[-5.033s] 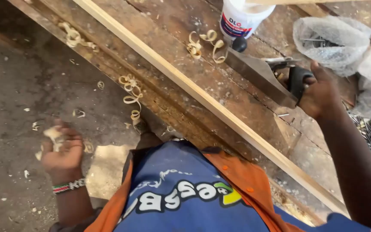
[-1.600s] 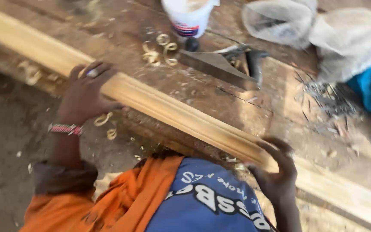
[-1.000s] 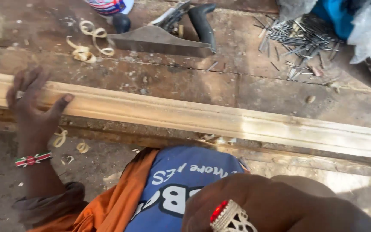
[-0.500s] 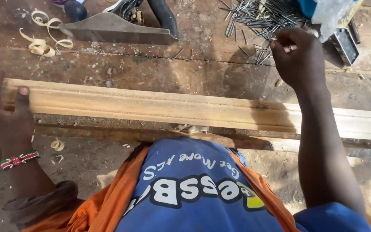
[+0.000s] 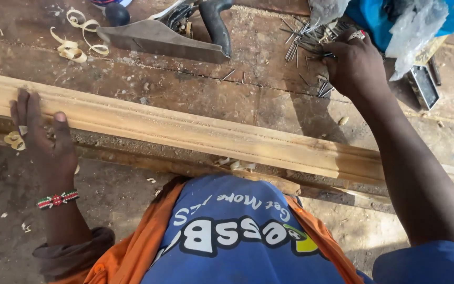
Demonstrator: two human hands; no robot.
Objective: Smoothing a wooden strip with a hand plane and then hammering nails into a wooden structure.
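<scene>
The moulding (image 5: 195,134), laid lengthwise along the bench (image 5: 195,94), is pressed flat by the open left hand (image 5: 45,139) near its left end, while nails (image 5: 303,44) beside the plane (image 5: 164,37) are pinched from the pile by the curled right hand (image 5: 356,66).
</scene>
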